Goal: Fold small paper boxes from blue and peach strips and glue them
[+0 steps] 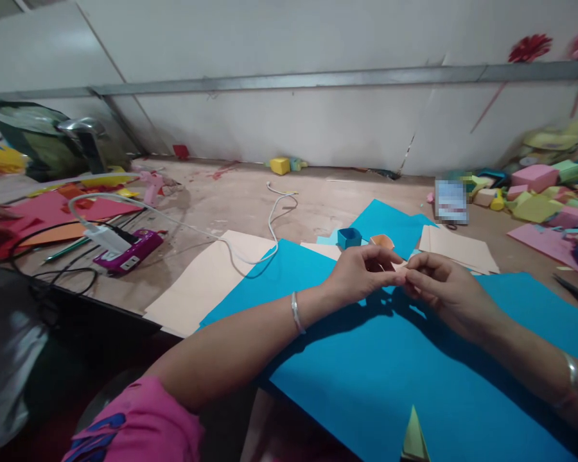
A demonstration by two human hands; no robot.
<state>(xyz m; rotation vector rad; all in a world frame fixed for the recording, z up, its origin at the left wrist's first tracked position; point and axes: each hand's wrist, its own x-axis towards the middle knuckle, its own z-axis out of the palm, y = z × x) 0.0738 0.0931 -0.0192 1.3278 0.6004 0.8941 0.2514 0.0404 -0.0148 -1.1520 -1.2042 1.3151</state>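
Observation:
My left hand (361, 274) and my right hand (443, 289) meet above a large blue sheet (366, 372). Thumbs and fingers of both pinch a small peach paper piece (401, 266), mostly covered by the fingertips. Just behind my left hand stand a small blue folded paper cup (349, 238) and an orange paper piece (382, 242). A yellow-green pointed paper piece (415, 436) shows at the bottom edge, over the blue sheet.
Peach sheets (207, 276) lie left, crossed by a white cable (272, 221). A purple power socket (130, 251) is farther left. Folded paper shapes (534, 176) pile up at right, near dark scissors (575, 292). Part of another person's hand shows at the far left.

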